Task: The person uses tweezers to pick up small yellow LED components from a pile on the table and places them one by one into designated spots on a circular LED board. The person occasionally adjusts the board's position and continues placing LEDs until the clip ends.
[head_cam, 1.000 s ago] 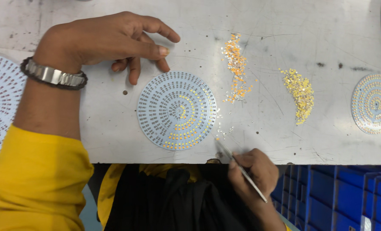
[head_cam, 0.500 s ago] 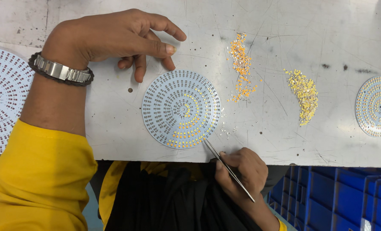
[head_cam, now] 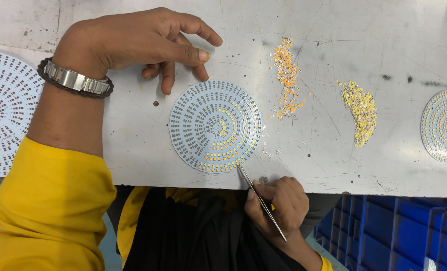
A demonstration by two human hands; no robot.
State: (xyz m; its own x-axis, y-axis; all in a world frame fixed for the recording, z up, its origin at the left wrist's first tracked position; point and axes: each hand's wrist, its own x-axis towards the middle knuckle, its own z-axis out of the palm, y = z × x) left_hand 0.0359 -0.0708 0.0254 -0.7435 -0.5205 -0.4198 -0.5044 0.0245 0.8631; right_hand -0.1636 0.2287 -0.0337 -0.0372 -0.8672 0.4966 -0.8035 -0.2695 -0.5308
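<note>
Right hand sits at the near edge of the desk, fingers pinched shut around a pair of slim metal tweezers. The tips touch the near rim of the round white circuit board, right where a band of small yellow chips fills the outer rings. The board lies flat near the middle of the desk, close to the near edge; its near and right-hand rings carry yellow chips, the rest show bare pads.

Left hand rests toward the far left part of the desk, loosely open, fingers curled down and spread, holding nothing. The thumb and fingertips come down just beyond the board's far-left rim; whether they touch it, I cannot tell. A metal wristwatch wraps the wrist, and a yellow sleeve covers the forearm down to the near left corner.

To the right of the board, a loose heap of orange chips runs toward the far edge, with a few stray bits scattered near the board's right rim. Further right, a curved pile of pale yellow chips lies well apart from it. At the right edge, a second round board, fully dotted with yellow, is partly cut off. At the left edge, another white board shows bare pads. Below the desk at the near right, blue plastic bins.
</note>
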